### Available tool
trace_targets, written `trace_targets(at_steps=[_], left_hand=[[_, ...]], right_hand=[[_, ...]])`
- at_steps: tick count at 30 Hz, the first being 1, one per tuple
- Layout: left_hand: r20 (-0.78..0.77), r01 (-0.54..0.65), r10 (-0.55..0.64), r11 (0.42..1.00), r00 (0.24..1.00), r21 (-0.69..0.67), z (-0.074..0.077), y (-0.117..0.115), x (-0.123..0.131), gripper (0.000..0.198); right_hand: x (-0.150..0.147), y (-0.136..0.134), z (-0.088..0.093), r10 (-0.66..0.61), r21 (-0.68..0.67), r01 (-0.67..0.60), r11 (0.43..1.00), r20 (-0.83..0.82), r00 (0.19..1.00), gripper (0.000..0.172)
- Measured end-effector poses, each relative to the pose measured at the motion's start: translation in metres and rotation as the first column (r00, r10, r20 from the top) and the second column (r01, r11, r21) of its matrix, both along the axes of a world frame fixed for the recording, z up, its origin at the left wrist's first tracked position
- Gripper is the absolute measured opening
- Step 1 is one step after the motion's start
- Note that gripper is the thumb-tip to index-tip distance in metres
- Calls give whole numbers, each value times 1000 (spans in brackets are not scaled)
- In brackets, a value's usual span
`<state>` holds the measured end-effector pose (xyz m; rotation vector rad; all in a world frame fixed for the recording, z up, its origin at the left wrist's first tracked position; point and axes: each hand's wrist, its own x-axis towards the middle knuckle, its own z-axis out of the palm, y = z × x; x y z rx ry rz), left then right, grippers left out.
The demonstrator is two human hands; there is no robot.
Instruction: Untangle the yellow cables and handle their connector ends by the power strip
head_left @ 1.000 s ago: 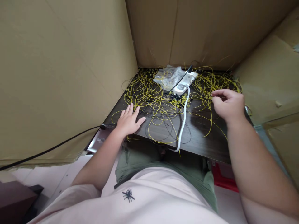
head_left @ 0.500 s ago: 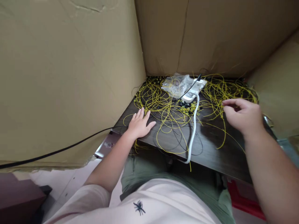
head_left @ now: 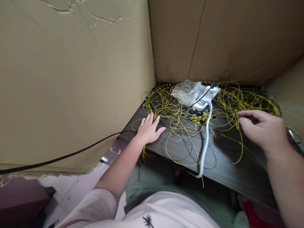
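My left hand (head_left: 149, 129) lies flat near the table's left front edge, fingers spread, beside a tangle of thin yellow wires (head_left: 163, 101). It grips nothing. On the right, my right hand (head_left: 266, 128) is closed in a pinch, thumb and index tips together. A yellow wire (head_left: 241, 144) meets those fingertips and hangs in a curve below them; its exact hold is too small to see clearly. Behind that hand spreads another yellow wire tangle (head_left: 247, 98). Small black and yellow pieces (head_left: 201, 116) are heaped between the hands.
A white power strip (head_left: 201, 103) with a thick white cord (head_left: 206, 142) lies mid-table beside a crumpled clear plastic bag (head_left: 187, 91). Cardboard walls (head_left: 106, 63) stand left, behind and right. A black cable (head_left: 71, 153) enters from the left across the dark table (head_left: 225, 167).
The view has shifted, so the table and both hands sit slightly lower and farther right. Both hands keep nearly the same pose and place over the table.
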<state>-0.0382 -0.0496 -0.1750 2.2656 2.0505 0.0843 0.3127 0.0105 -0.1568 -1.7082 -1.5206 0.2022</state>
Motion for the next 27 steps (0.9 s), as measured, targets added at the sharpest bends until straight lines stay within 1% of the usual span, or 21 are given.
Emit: trace_targets(at_steps=[4,7,11,19,23,27], left_hand=[[-2,-2,2,999,1000,41,1,-2,0,70],[-19,2,0,997,1000,73,3,-4,0,67],[-34,4,-1,995,999,95,3,-4,-1,64],[7,15,-16,995,1000,103,7,-5,-4,62],[42,12,-18,992,999,127,12,-6,-4,57],[109,49,-73,976,991,211,19,-10,-4,52]], right_hand=[[2,-1,0,-1,-1,1,1000,33,999,20],[3,-2,-1,-1,28,-1,1000,93,996,23],[3,-2,-1,36,69,-48,996,158,987,25],[3,-2,0,66,118,-89,989,191,979,24],[5,-1,1,89,135,-112,984,162,983,23],[7,4,-2,89,158,-104,982,100,991,20]])
